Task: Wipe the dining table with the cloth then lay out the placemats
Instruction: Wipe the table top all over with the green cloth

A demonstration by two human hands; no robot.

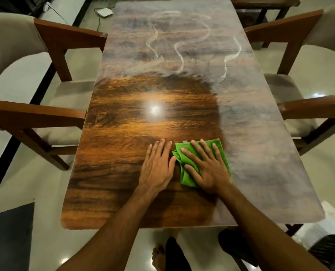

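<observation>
A: Count for the surface, please.

B: One counter [123, 182], wood grain, rectangular with rounded corners. One cloth [190, 153], green, folded, lying near the counter's near end, slightly right of centre. Placemats on the counter: zero in view.

A: Hands?

B: Two. Right hand [207, 169] is flat on the cloth, fingers spread, palm down, pressing rather than gripping. Left hand [158, 165] is flat on bare wood just beside the cloth, fingers together and extended; its thumb side appears to touch the cloth's left edge. Neither hand is curled around anything.

A: Surface condition?

B: Two zones. A dark, glossy patch covers the near-left and centre, with one bright lamp reflection [155, 109]. The far end and right side carry a dull grey haze with pale looping streaks [179, 53]. The cloth sits at the boundary between the zones.

A: Seating?

B: Four chairs partly visible: two on the left [51, 38] [35, 114], two on the right [286, 32] [315, 106], wooden frames, pale cushions. One white box [104, 11] on the floor beyond the far-left corner.
</observation>
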